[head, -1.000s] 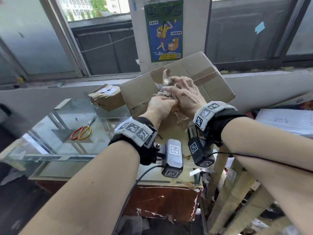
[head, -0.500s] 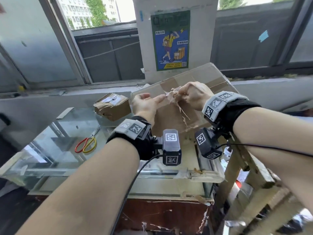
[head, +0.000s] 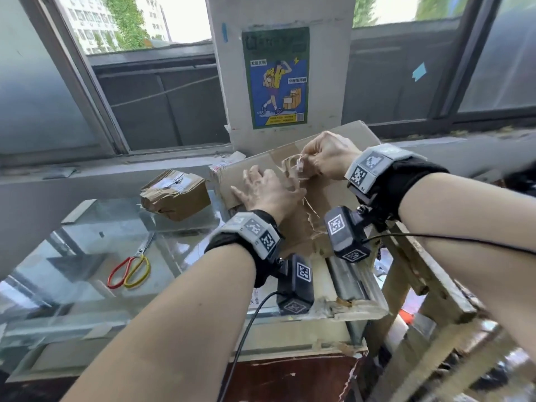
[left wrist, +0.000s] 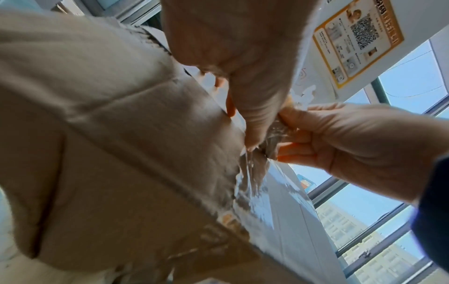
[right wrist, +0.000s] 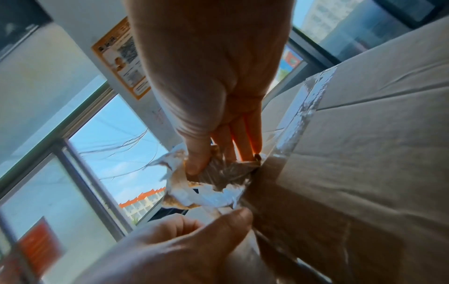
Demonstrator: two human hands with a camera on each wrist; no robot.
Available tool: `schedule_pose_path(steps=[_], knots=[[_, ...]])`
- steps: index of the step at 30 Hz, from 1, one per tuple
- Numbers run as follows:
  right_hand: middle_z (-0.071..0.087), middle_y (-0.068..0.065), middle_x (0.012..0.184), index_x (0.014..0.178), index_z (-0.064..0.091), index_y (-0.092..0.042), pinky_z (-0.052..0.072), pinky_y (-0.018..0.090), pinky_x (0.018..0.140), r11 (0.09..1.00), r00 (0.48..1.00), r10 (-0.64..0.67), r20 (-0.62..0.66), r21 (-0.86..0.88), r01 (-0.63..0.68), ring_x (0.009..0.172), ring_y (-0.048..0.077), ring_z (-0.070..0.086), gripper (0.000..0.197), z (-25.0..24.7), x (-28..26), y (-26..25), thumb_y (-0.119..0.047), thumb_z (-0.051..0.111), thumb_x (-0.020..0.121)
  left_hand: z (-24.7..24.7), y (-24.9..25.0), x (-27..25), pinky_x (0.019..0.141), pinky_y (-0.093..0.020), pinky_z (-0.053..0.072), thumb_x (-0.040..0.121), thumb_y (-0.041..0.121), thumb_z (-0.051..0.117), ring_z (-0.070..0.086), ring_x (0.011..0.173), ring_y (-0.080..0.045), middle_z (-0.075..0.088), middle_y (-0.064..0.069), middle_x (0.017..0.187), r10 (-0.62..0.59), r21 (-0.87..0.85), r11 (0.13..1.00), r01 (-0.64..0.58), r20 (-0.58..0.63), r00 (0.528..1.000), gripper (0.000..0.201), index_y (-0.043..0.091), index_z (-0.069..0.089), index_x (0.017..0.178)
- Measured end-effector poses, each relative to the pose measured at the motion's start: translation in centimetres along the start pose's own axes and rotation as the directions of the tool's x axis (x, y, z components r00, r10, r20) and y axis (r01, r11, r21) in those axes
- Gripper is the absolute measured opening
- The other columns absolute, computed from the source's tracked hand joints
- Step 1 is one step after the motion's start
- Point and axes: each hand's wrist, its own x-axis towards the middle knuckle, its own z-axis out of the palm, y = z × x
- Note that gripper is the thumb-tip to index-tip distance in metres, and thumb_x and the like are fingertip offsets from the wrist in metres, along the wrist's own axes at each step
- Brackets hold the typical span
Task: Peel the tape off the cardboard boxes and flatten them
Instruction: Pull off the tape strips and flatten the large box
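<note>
A large cardboard box (head: 327,195) leans on the glass table against the window sill. My left hand (head: 261,184) lies on its face with fingers spread, the thumb beside the tape. My right hand (head: 304,166) pinches a crumpled wad of clear tape (head: 298,168) lifted off the box. In the right wrist view the right thumb and fingers (right wrist: 194,165) squeeze the tape wad (right wrist: 213,180), and a tape strip (right wrist: 308,107) still runs along the box (right wrist: 364,173). In the left wrist view the left thumb (left wrist: 252,130) presses the box (left wrist: 121,153) next to the tape (left wrist: 274,132).
A smaller crushed cardboard box (head: 175,194) sits on the glass table (head: 87,285) to the left. Red and yellow scissors (head: 130,269) lie on the glass nearer me. A wooden frame (head: 429,288) stands at the right, and the window sill (head: 116,166) runs behind.
My left hand has left the tape and come down flat on the box. My right hand has drawn the tape wad up and to the right.
</note>
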Motion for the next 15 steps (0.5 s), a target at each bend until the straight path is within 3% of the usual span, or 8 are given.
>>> schedule_pose_path(steps=[2,3,5,7,11,13,15], knots=[[0.066,0.000,0.077,0.091,0.075,-0.018,0.049,0.025,0.062,0.997,0.999,0.038,0.005,0.072,-0.039,0.075,0.019,0.060,0.020,-0.2,0.1,0.1,-0.030,0.060,0.091,-0.1,-0.2,0.6,0.117,-0.058,-0.003,0.078,0.060,0.063,0.006,0.148,-0.027,0.016,-0.008,0.158,0.044,-0.003,0.999,-0.044,0.039,0.998,0.073,0.017,0.046,0.134],[0.067,0.002,0.075,0.090,0.075,-0.014,0.055,0.033,0.069,0.987,0.998,0.067,0.009,0.148,-0.067,0.074,0.020,0.061,0.021,-0.4,0.3,0.3,-0.030,0.061,0.091,-0.2,-0.2,0.9,0.116,-0.059,-0.002,0.077,0.058,0.064,0.008,0.147,-0.028,0.020,-0.007,0.156,0.068,-0.012,0.998,-0.068,0.054,0.996,0.064,0.020,0.050,0.128],[0.070,0.010,0.080,0.088,0.074,-0.009,0.057,0.045,0.080,0.939,0.991,0.122,0.051,0.316,-0.132,0.076,0.025,0.065,0.022,-0.7,0.6,0.5,-0.025,0.059,0.094,-0.5,-0.3,1.2,0.115,-0.061,-0.001,0.077,0.055,0.062,0.013,0.145,-0.028,0.027,-0.006,0.151,0.118,-0.033,0.993,-0.117,0.061,0.991,0.048,0.026,0.053,0.115],[0.070,0.018,0.088,0.081,0.071,-0.010,0.056,0.050,0.082,0.906,0.985,0.154,0.080,0.386,-0.173,0.078,0.029,0.066,0.024,-0.9,0.6,0.6,-0.023,0.057,0.095,-0.8,-0.5,1.5,0.115,-0.063,0.002,0.077,0.050,0.066,0.015,0.144,-0.028,0.031,-0.004,0.147,0.171,-0.056,0.984,-0.167,0.085,0.982,0.043,0.029,0.052,0.112],[0.068,0.018,0.088,0.079,0.060,-0.011,0.056,0.047,0.075,0.871,0.968,0.206,0.144,0.424,-0.249,0.080,0.034,0.066,0.027,-1.4,0.8,0.4,-0.025,0.049,0.099,-1.0,0.0,1.9,0.113,-0.058,0.019,0.080,0.039,0.066,0.029,0.135,-0.028,0.042,-0.005,0.136,0.191,-0.080,0.980,-0.183,0.098,0.977,0.032,0.026,0.049,0.105],[0.069,0.018,0.082,0.083,0.058,-0.007,0.055,0.037,0.060,0.777,0.957,0.221,0.188,0.560,-0.289,0.076,0.032,0.066,0.028,-2.2,0.9,-0.3,-0.024,0.044,0.101,-0.8,0.2,2.2,0.110,-0.049,0.031,0.087,0.031,0.058,0.041,0.123,-0.029,0.051,-0.008,0.124,0.153,-0.136,0.980,-0.145,0.043,0.987,0.015,0.020,0.055,0.096],[0.070,0.019,0.080,0.082,0.055,-0.006,0.046,0.025,0.045,0.730,0.961,0.216,0.174,0.624,-0.277,0.072,0.030,0.067,0.028,-3.1,0.8,-1.0,-0.020,0.041,0.102,-0.6,0.2,2.3,0.107,-0.044,0.037,0.088,0.026,0.057,0.044,0.119,-0.030,0.055,-0.009,0.117,0.115,-0.232,0.967,-0.105,0.032,0.993,0.010,0.018,0.062,0.092]])
